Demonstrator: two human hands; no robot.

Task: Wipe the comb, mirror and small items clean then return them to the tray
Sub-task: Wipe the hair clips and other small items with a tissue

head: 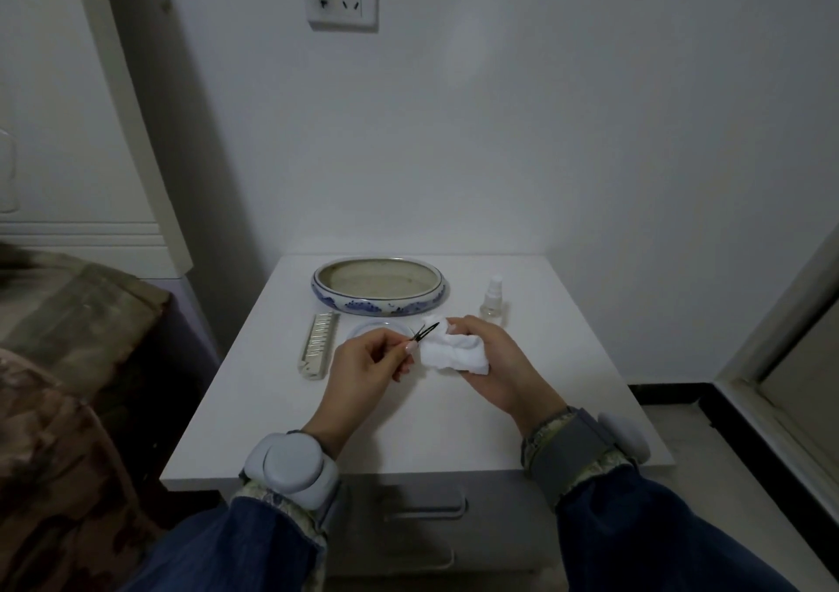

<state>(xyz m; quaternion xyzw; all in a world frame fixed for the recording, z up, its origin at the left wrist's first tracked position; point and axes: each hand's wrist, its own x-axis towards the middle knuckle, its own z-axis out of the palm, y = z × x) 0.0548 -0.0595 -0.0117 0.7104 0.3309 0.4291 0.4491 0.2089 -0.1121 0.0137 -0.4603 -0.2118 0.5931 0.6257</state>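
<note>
The white bedside table (408, 428) is carrying everything, and at its back the oval blue-and-white tray (378, 303) is sitting with nothing visible inside it, so none of the cleaned pieces appears to be back yet. In front of the tray's left end the pale comb (319, 345) is lying with its long axis running from near to far, and just to its right the round mirror (379, 329) is lying flat, partly hidden behind the hands; a small clear spray bottle (493, 299) is standing off to the right. The right hand (495, 367) is curling around a bunched white cloth (455, 352), gripping it from the right side. The left hand (372, 367) is pinching the near end of a thin dark hairpin (426, 332) between thumb and fingertip, the other fingers loosely folded. The relation that matters is the pin's line: its long axis is slanting from the left hand's pinch up and to the right, its far tip meeting the cloth's upper left edge. The cloth is therefore lying straight along the pin's length, and a wipe would probably run along that axis. The tray is lying beyond both hands, slightly left, so the left hand looks nearer for the return.
</note>
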